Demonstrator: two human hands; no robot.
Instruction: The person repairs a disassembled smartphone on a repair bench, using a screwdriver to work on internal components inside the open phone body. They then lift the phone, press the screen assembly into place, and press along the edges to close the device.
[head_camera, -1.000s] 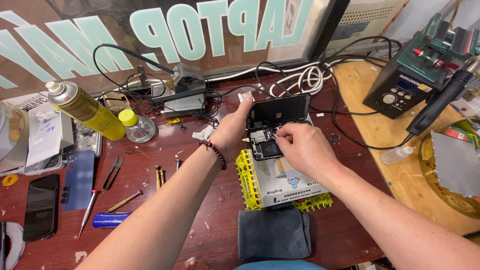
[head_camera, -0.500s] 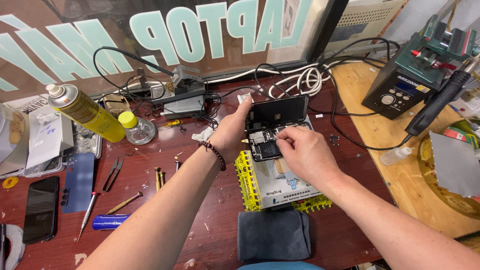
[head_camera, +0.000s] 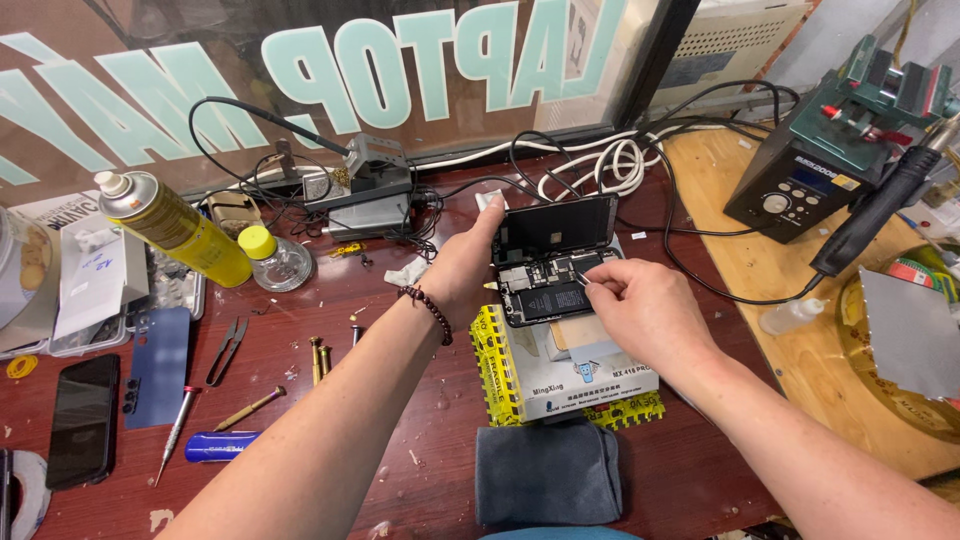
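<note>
An opened smartphone lies on a white box over a yellow pad, its battery and boards exposed and its dark screen folded up behind it. My left hand, with a bead bracelet at the wrist, grips the phone's left edge and steadies the screen with raised fingers. My right hand pinches thin metal tweezers, their tips down inside the phone near its upper boards.
A yellow spray can, a small jar, snips, screwdrivers, a blue back cover and a black phone lie left. A soldering station, handpiece and cables sit right and back. A grey cloth is near me.
My right hand has shifted slightly up and left over the phone with the tweezers. My left hand keeps its hold on the phone's edge.
</note>
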